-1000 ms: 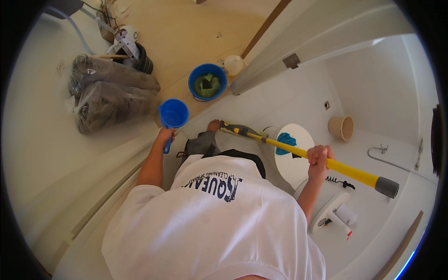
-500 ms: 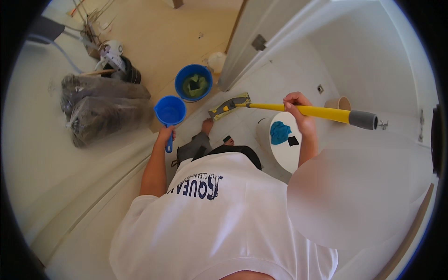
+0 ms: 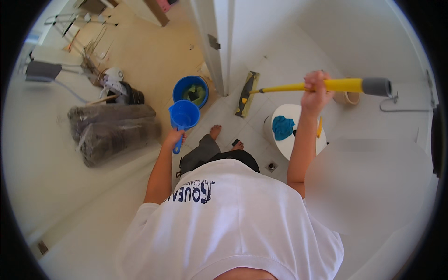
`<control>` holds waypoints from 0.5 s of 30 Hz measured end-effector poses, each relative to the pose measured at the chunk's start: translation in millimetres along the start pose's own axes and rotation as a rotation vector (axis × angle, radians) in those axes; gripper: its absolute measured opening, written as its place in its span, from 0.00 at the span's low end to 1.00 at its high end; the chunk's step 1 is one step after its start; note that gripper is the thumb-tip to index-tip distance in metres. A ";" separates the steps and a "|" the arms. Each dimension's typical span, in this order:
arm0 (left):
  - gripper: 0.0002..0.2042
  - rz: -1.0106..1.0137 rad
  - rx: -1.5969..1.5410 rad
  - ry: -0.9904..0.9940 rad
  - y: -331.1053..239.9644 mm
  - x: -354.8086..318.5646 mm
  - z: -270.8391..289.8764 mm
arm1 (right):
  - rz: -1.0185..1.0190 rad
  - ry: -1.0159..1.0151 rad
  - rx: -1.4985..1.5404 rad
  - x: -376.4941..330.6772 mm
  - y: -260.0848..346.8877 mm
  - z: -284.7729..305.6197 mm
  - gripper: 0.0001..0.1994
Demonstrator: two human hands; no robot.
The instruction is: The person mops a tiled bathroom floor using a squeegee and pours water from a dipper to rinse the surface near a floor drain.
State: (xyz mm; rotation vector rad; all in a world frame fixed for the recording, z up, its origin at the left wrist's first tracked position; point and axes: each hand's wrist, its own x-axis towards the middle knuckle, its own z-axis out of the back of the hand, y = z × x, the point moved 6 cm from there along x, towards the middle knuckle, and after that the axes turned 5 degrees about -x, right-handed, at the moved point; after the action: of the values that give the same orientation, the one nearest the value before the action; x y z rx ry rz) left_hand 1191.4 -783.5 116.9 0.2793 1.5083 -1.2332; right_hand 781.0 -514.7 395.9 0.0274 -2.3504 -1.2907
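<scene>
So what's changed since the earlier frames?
The mop head moved forward, away from the feet, turning crosswise to its yellow pole. Nothing was grasped or released: right hand keeps the pole, left hand the blue dipper. The teal cloth stays on the white lid.

Bright, soft light; edges bowed, corners black (right-hand patch blurred).

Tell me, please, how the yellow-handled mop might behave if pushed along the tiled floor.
The yellow-handled mop should feel stiff, since its pole runs straight from the right hand toward the head. The head may swivel at its narrow joint, and would likely slide, being flat.
</scene>
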 end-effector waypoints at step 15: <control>0.12 0.156 0.334 0.452 -86.3 87.0 -101.4 | -0.255 -0.060 -0.742 -126.5 -1.0 2.6 0.05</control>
State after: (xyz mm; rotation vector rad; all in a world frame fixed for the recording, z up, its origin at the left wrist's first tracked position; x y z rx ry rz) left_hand 1038.1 -776.7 74.9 0.9312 1.6122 -1.3504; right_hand 893.0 -484.0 345.8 0.0558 -1.8127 -2.2354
